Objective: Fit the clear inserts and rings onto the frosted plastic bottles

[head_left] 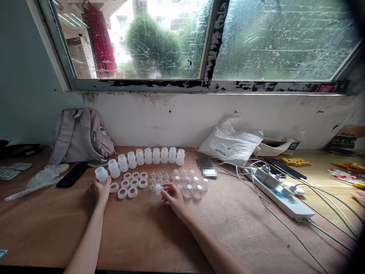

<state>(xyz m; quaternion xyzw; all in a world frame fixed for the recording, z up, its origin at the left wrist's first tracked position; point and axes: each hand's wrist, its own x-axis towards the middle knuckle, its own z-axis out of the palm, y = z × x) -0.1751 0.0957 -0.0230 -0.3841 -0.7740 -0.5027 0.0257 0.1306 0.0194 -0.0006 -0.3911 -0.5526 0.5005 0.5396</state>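
"While the brown tabletop (pixel 137 236) spreads under everything, what stands largest on it?"

"A grey backpack (pixel 78 133), at the back left. After that, a silvery bag (pixel 232 139) slumped against the wall further right."

"And the bottles?"

"Frosted white, plain, pinched at the waist — nine bottles (pixel 148 156) stand upright in a row between those two, its left end bending towards the person. One more bottle (pixel 101 175) is at that near end, in the left hand (pixel 99 189)."

"How is that hand set?"

"Curled partway, thumb and fingers closed about the bottle's lower part. I can't tell whether its base touches the tabletop."

"What about the right hand (pixel 173 198)?"

"Well apart from the left. Its fingers are bent, the tips pinched on a small ribbed piece (pixel 158 189), see-through and pale."

"Smaller things, then?"

"Clear round cups (pixel 187 193) lie grouped just beside and beyond the right hand. Next down, whitish rings (pixel 132 191) lie in loose rows between the hands. Smallest — clear teat-shaped pieces (pixel 165 177), tips up, between rings and cups."
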